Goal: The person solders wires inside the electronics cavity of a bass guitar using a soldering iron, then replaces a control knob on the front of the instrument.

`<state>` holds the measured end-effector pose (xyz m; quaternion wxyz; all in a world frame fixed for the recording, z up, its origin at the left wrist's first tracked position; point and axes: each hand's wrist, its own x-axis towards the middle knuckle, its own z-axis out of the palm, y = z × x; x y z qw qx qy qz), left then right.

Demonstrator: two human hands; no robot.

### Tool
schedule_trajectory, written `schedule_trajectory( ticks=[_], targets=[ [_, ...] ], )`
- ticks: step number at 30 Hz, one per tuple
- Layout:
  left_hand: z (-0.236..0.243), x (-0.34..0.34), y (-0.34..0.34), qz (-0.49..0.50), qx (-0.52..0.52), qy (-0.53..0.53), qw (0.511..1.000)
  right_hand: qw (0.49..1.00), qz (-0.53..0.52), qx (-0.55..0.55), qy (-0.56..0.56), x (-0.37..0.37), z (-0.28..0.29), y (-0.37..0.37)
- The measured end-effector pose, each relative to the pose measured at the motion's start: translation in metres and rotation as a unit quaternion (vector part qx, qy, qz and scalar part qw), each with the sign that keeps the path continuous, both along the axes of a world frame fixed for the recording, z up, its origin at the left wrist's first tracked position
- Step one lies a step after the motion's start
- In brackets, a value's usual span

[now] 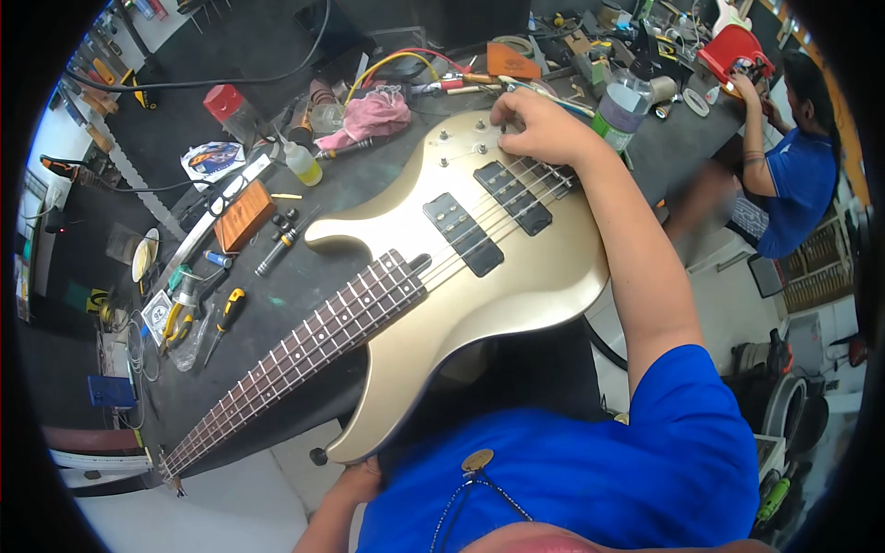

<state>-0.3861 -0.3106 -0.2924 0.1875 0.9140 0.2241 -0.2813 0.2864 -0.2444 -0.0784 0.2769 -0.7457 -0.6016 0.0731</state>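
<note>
A gold four-string bass guitar (pixel 498 300) lies on the dark workbench, its neck (pixel 313 346) running down to the left. Bare metal control posts (pixel 481 148) stand on the far side of its body, with no knobs on them. Over these posts my right hand (pixel 539 129) bends its thumb and index finger around another post at the body's far edge. My left hand (pixel 361 477) is low, by the near horn of the body; its fingers are hidden under the edge. Two black pickups (pixel 464 233) sit beneath the strings.
Left of the bass are a yellow-black screwdriver (pixel 226 323), a wooden block (pixel 244 217) and a dropper bottle (pixel 302 164). Beyond it lie a pink cloth (pixel 373 118) and a clear bottle (pixel 622 106). A person in blue (pixel 797 184) sits at the right.
</note>
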Motion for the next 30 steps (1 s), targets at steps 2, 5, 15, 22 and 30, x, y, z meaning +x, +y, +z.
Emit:
schedule_trajectory(
  ticks=[2, 5, 15, 22, 30],
  targets=[
    [-0.013, -0.011, -0.002, -0.026, 0.057, -0.063, 0.996, 1.0, 0.0, 0.003, 0.003, 0.0, 0.0, 0.0],
    [-0.021, -0.005, 0.014, 0.052, -0.114, 0.044, 0.991, 1.0, -0.01, 0.017, -0.001, -0.001, 0.0, 0.0],
    [-0.049, 0.04, 0.052, 0.118, -0.097, 0.055, 0.987, 0.999, -0.006, 0.026, 0.019, -0.006, 0.002, 0.004],
    [-0.062, 0.058, 0.069, 0.112, -0.083, 0.049, 0.989, 0.986, -0.017, 0.164, 0.009, -0.012, 0.01, -0.005],
    [-0.078, 0.024, 0.053, 0.146, -0.079, 0.025, 0.986, 0.972, -0.024, 0.23, 0.041, -0.031, 0.014, 0.001]
  ],
)
